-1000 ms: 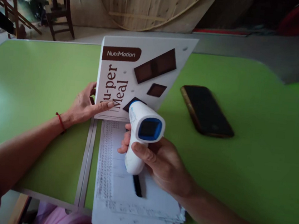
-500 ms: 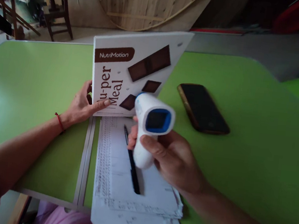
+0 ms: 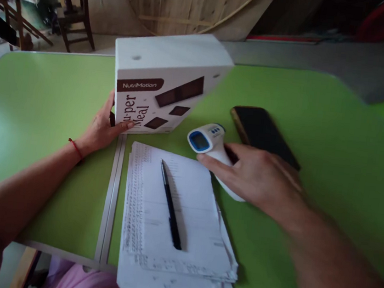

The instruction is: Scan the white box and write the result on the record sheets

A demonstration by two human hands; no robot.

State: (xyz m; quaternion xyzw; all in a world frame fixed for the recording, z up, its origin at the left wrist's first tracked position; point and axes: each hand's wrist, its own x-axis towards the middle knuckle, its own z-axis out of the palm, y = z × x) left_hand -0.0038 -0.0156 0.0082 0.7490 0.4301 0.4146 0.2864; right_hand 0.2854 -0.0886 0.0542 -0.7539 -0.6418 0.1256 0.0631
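Observation:
A white box (image 3: 174, 54) with brown "NutriMotion" print stands tilted on the green table, its top face showing. My left hand (image 3: 102, 122) grips its lower left edge, thumb on the front and fingers behind. To the right, my right hand (image 3: 258, 174) is closed around a white infrared thermometer (image 3: 217, 149), which lies over on its side low at the table, its blue-rimmed screen facing me. Part of its handle is hidden by my hand. Just beyond that hand lies a dark phone (image 3: 264, 131) in a brownish case. A black pen (image 3: 171, 206) rests on a stack of written papers (image 3: 194, 246).
The green table (image 3: 46, 86) has a metal seam (image 3: 111, 199) left of the papers. Behind it stand a dark wooden chair (image 3: 74, 17) and a round wooden panel (image 3: 187, 5) against the wall.
My right hand has moved the thermometer right and down from in front of the box to the table beside the papers. The box has tipped toward me, showing its top face.

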